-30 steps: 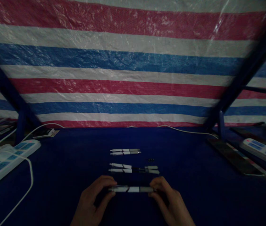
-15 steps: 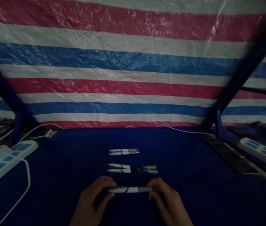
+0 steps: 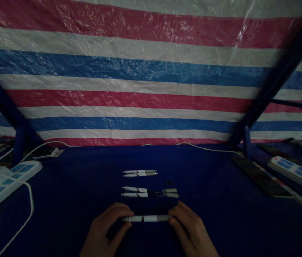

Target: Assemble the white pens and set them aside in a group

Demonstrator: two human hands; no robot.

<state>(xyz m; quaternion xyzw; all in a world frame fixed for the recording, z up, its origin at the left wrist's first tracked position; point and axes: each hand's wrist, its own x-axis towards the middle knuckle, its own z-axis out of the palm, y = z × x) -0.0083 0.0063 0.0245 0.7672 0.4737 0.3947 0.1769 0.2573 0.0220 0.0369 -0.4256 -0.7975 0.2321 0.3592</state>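
A white pen with a grey grip section (image 3: 150, 218) lies level between my two hands at the near part of the blue table. My left hand (image 3: 110, 225) pinches its white end, thumb below and fingers above. At the grey end, my right hand (image 3: 190, 225) closes its thumb and fingertips, hiding the tip. Just beyond are two opened pens, the upper white barrel (image 3: 135, 189) and the lower white barrel (image 3: 134, 195), with dark inner parts bared. Their grey grip sections (image 3: 171, 195) sit at the right ends. Farther back, two whole pens (image 3: 140, 175) lie side by side.
Several tiny dark parts (image 3: 169, 182) lie right of the pens. A white power strip (image 3: 30, 167) with cables is on the left, another power strip (image 3: 295, 171) on the right beside a dark flat device (image 3: 260, 177). A striped tarp (image 3: 151, 82) hangs behind.
The pen in my hands has turned about its long axis, its dark marking now looking different, and sits slightly lower in view. Both hands keep their hold; the other pens stay put.
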